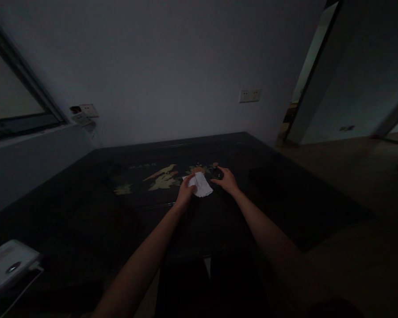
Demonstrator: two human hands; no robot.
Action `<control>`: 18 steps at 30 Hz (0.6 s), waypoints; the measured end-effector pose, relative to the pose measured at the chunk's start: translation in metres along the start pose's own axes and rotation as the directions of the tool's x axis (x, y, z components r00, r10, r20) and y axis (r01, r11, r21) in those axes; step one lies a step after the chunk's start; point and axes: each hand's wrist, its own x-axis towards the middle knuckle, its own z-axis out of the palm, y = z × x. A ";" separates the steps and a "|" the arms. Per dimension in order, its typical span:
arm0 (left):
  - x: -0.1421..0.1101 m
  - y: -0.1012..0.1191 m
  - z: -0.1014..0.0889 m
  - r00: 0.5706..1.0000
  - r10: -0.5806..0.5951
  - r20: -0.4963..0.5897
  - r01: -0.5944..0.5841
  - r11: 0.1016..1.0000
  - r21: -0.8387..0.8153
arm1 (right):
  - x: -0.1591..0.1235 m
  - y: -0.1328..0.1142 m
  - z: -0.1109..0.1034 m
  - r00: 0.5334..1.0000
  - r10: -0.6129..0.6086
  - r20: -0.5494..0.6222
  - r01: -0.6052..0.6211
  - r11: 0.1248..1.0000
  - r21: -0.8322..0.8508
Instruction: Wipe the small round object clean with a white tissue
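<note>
On the dark tabletop, my left hand (185, 191) grips a crumpled white tissue (202, 186), thumb on top and fingers behind it. To the right of the tissue, my right hand (228, 180) curves its thumb and fingers around a small dark, shiny round object (218, 176). The dim light hides that object's exact kind. A small gap separates the tissue from the right hand.
The dark glossy table (192, 225) carries a bird-and-flower picture (162, 179). A white device (11, 263) with a cable sits at the near left. Wall sockets (250, 95) are behind the table, and a window (16, 84) is at the left.
</note>
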 end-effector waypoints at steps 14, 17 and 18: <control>-0.003 0.006 0.000 0.996 -0.085 0.023 0.085 0.996 0.022 | -0.002 -0.004 -0.001 0.998 0.048 0.029 -0.048 0.999 0.015; -0.003 0.013 -0.002 0.997 -0.071 0.024 0.071 0.997 -0.010 | -0.002 -0.014 -0.005 0.997 0.067 0.031 -0.068 0.997 0.038; -0.003 0.015 -0.003 0.998 -0.065 0.024 0.065 0.998 -0.022 | -0.003 -0.020 -0.007 0.998 0.064 0.021 -0.065 0.997 0.049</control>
